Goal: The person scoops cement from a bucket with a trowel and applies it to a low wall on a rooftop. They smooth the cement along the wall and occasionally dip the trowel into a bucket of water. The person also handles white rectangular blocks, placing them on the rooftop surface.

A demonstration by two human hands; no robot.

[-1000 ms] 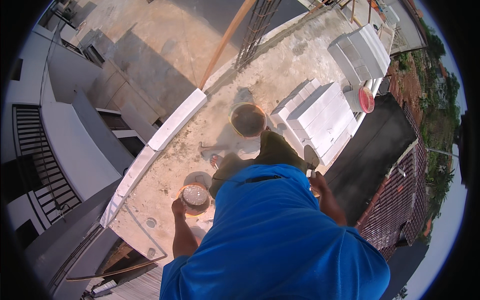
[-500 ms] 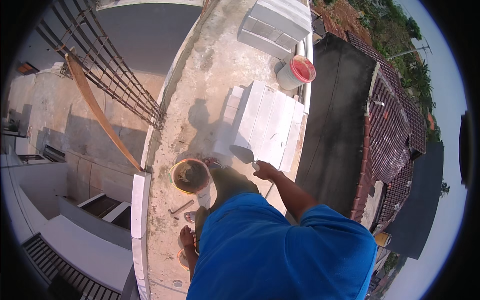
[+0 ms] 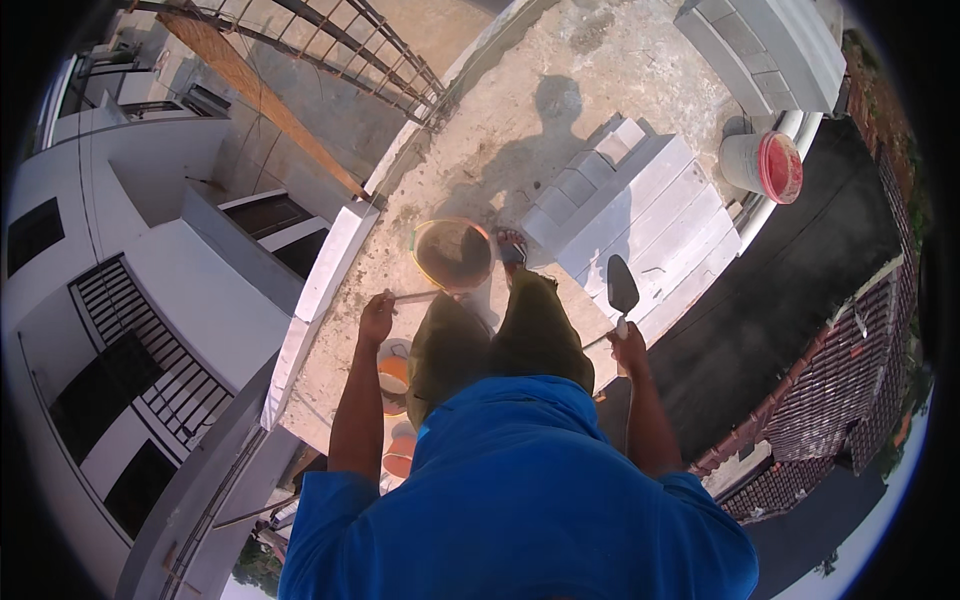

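Currently right hand (image 3: 630, 345) grip clamped on trowel (image 3: 621, 290) handle, left hand (image 3: 376, 318) fingers closed round a thin stick (image 3: 420, 296) reaching the mortar bucket (image 3: 452, 254).

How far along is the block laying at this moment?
Done: one low row of white blocks lies on the concrete slab. In hand: right hand holds a trowel; left hand holds a thin tool beside the mortar bucket. Left: another block stack sits unused.
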